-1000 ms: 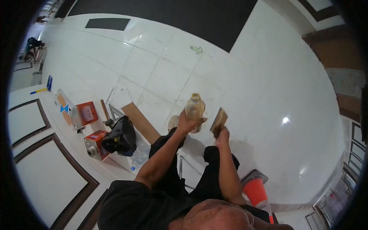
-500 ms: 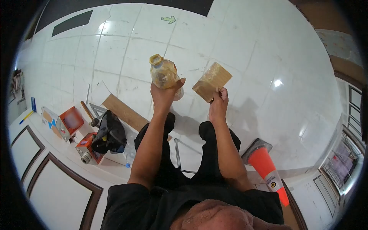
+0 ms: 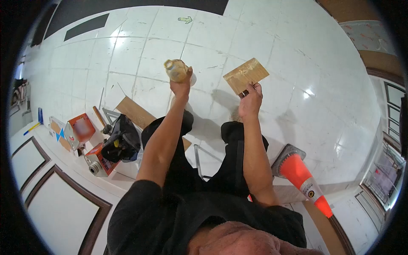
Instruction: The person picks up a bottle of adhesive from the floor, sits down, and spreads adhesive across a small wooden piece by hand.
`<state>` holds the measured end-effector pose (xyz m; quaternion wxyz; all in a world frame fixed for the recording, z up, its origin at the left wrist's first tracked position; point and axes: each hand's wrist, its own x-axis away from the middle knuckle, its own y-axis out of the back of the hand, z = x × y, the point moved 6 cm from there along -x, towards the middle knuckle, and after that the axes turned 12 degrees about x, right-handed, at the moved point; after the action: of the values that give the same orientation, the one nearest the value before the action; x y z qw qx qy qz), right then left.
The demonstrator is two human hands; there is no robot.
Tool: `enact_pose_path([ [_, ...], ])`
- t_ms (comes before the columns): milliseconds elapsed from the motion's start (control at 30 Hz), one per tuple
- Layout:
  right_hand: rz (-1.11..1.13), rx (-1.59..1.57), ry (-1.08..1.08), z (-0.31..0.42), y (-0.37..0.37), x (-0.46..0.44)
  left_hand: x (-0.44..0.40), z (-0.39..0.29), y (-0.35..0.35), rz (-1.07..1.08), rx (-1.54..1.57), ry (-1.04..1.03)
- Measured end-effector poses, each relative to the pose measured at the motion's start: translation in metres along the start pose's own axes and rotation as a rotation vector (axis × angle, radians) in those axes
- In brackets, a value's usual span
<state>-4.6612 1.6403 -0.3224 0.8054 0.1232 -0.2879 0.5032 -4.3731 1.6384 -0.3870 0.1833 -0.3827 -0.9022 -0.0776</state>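
Note:
My left hand [image 3: 181,87] is wrapped round a clear plastic bottle [image 3: 177,71] with yellowish residue on its walls and rim. The bottle's open mouth tilts up and to the left. In my right hand [image 3: 250,100] is a thin, rectangular wood-coloured board [image 3: 246,75], gripped at its near edge, with pale smears across its upper face. Both hands are raised over the tiled floor, in front of my knees, and the board and bottle are apart.
At left lie a long brown plank [image 3: 135,112], a black bag [image 3: 122,139], orange boxes [image 3: 81,128] and a wooden-handled tool [image 3: 99,116]. An orange traffic cone [image 3: 299,172] leans at right. A green arrow [image 3: 185,19] marks the floor.
Since a second ago, both hands have moved farther forward and apart. The board has turned from nearly edge-on to show its broad face. The camera view has shifted too.

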Motion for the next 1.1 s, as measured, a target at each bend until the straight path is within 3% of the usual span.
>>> enact_pose_path([
  [67,0.002,-0.014,-0.004,0.007,0.007,0.005,-0.022,0.07,-0.001,-0.016,-0.047,-0.04],
  [233,0.004,-0.113,-0.012,0.022,0.022,0.012,-0.01,0.139,-0.014,-0.011,-0.389,-0.016],
  [300,0.039,-0.124,-0.033,0.028,0.021,0.013,-0.009,0.171,-0.018,0.19,-0.533,-0.127],
  [333,0.041,-0.119,-0.036,0.032,0.02,0.013,-0.005,0.176,-0.026,0.321,-0.818,-0.285],
  [433,0.036,-0.118,-0.052,0.034,0.018,0.014,-0.009,0.207,-0.019,0.35,-0.821,-0.166],
  [500,0.087,-0.118,-0.081,0.032,0.019,0.013,-0.007,0.204,-0.021,0.363,-0.789,-0.21],
  [600,0.107,-0.115,-0.082,0.033,0.017,0.018,-0.006,0.187,-0.021,0.419,-0.522,-0.02],
  [667,0.188,-0.092,-0.068,0.033,0.015,0.019,-0.007,0.194,-0.011,0.415,-0.6,0.025],
  [700,0.193,-0.105,-0.051,0.037,0.012,0.02,-0.008,0.204,-0.003,0.397,-0.677,0.077],
  [767,0.192,-0.08,-0.001,0.049,0.003,0.031,0.0,0.255,0.026,0.141,-0.639,0.419],
  [833,0.218,-0.095,0.077,0.058,-0.004,0.037,0.027,0.29,0.03,0.266,-0.476,0.538],
  [867,0.235,-0.103,0.138,0.064,-0.007,0.043,0.068,0.244,0.013,0.35,-0.53,0.677],
  [900,0.253,-0.118,0.157,0.063,-0.007,0.047,0.122,0.166,-0.006,0.391,-0.252,0.772],
  [933,0.289,-0.082,0.192,0.062,-0.007,0.049,0.143,0.131,-0.022,0.445,-0.065,0.764],
  [1000,0.341,-0.059,0.253,0.071,-0.006,0.064,0.177,0.043,-0.037,0.505,0.27,0.605],
  [1100,0.445,-0.084,0.177,0.064,0.002,0.12,0.213,-0.081,-0.019,0.596,0.476,0.384],
])
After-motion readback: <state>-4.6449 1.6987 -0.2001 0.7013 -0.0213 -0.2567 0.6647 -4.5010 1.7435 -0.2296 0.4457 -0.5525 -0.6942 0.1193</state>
